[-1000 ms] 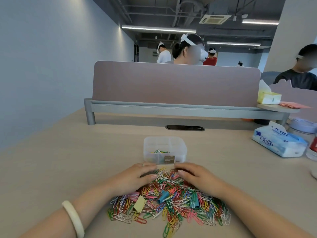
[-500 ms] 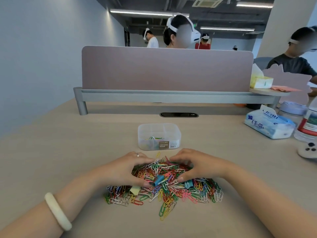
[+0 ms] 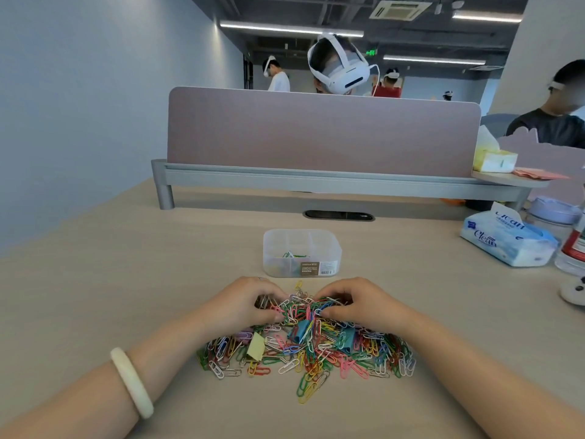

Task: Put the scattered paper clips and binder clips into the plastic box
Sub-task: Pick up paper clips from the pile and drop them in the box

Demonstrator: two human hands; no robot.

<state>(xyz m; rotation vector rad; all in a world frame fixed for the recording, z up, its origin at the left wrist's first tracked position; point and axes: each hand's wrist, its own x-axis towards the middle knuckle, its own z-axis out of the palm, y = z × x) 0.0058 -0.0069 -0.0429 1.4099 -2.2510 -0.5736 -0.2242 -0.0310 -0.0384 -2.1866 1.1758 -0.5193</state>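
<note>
1. Box: the plastic box (image 3: 302, 253) sits on the table (image 3: 126, 280) just past the far edge of the heap, w/ a thin strip of bare top between them. It's divided inside. A few green clips show through its near wall, left of centre; can't tell which compartment.
2. Heap: the paper clips (image 3: 304, 353) lie close in front of you, spread wider left-to-right than near-to-far. Binder clips are mixed in: a blue one (image 3: 299, 331) mid-heap just on the near side of your fingers, a teal one (image 3: 346, 338) to its right, a pale yellow one (image 3: 255, 345) to its left.
3. Hands: your left hand (image 3: 250, 304) and right hand (image 3: 357, 304) are both palm-down at the heap's far edge, facing each other. Fingers are curled in, thumbs tucked under, both clamped on one bunch of paper clips between them.
4. Key relation: the box is straight ahead (far) of that bunch, approx. centred between the hands, so neither hand is clearly nearer.
5. Next, I'd say: lift the bunch, move it a short way forward, then let go over the box.
6. Risk, prob.: clips hook together and trail back, and a two-hand load looks wide for that box, so some may spill.
</note>
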